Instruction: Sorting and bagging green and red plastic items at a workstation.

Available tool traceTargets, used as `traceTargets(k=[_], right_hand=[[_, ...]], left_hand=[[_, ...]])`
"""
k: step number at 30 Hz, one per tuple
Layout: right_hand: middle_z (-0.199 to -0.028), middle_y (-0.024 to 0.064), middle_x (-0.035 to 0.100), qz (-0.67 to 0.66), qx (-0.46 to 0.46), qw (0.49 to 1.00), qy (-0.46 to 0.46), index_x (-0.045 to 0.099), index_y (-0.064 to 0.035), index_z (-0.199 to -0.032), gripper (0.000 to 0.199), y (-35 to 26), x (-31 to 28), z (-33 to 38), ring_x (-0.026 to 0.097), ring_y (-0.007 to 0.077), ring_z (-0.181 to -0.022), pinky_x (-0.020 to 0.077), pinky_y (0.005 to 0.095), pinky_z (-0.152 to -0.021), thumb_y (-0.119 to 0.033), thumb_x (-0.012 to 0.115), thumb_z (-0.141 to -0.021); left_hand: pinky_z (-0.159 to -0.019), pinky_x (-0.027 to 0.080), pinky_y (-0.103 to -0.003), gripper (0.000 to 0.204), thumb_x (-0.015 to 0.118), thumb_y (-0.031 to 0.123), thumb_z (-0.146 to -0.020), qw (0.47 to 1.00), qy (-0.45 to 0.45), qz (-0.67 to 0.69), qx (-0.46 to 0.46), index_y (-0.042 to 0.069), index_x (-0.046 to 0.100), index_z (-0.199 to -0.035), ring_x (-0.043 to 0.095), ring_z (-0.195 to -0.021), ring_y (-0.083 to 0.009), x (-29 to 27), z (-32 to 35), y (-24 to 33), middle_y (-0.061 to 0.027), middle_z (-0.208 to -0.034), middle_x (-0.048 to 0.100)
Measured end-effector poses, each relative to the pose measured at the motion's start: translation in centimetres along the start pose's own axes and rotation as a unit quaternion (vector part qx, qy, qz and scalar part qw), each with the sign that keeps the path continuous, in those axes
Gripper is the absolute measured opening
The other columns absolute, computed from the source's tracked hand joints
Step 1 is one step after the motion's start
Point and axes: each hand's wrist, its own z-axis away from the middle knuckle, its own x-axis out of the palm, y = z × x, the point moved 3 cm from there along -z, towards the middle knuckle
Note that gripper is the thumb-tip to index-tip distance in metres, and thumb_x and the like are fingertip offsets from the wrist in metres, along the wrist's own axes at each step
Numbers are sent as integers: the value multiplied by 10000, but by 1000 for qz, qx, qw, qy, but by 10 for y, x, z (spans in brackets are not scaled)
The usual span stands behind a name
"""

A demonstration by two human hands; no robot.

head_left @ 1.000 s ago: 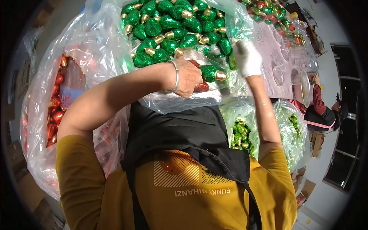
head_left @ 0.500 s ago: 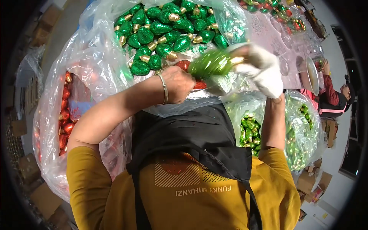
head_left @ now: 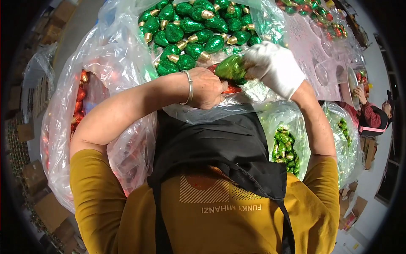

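Observation:
My right hand, in a white glove, grips a light green glittery bulb ornament with its fingertips. The ornament lies tilted beside red glittery ornaments in front of me. My left hand, bare and with a bangle at the wrist, is curled closed right against those red ornaments. What its fingers hold is hidden behind the hand. Just beyond both hands, dark green glittery bulb ornaments with gold caps fill an open clear plastic bag.
A clear bag of red ornaments stands at left. Light green ornaments fill bags at right. More red and green ornaments lie on the far-right table. A person works there beside a white bowl.
The light green ornament, blurred by motion before, has come down closer to the red ornaments with my right hand. My left hand stays beside them. The whole view has shifted slightly.

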Motion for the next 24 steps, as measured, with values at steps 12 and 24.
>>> traceTargets(k=[12,24], right_hand=[[-727,115,608,313,-244,914,-83,621,-76,-774,81,-9,37,-14,617,312,-751,502,400,-628,-128,579,-731],[-836,195,662,317,9,912,-260,659,-41,-880,152,-3,33,-25,651,363,-766,522,423,-671,-127,621,-760]], left_hand=[[-822,452,-414,355,532,273,-879,982,155,-58,91,2,577,-1104,596,-910,-318,1,-2,5,-167,-981,614],[-893,464,-390,566,587,525,-816,965,240,-95,48,-17,653,-966,536,-1103,-313,-14,-15,-16,-182,-1117,589]])
